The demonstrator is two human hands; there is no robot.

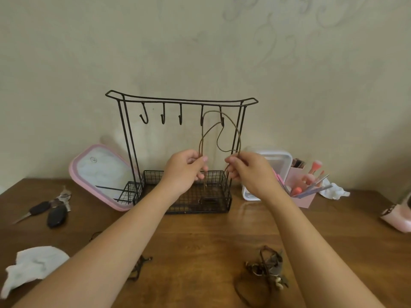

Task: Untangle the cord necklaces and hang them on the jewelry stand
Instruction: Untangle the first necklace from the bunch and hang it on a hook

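A black wire jewelry stand (181,100) with several hooks and a mesh basket base stands at the back of the wooden table. My left hand (185,168) and my right hand (249,170) each pinch a brown cord necklace (231,130), holding its loop up in front of the stand's right hooks. One strand lies by the rightmost hook; whether it rests on it I cannot tell. The cord's ends hang down into the basket. A tangled pile of cord necklaces (270,271) with beads lies on the table near me, and another dark cord (139,266) peeks out beside my left forearm.
A pink-rimmed mirror (100,172) leans left of the stand. Keys with black fobs (54,211) lie at the left, a white cloth (33,266) at the near left. At right stand a white tray (279,160), a pink brush holder (302,190) and a pink object (398,218).
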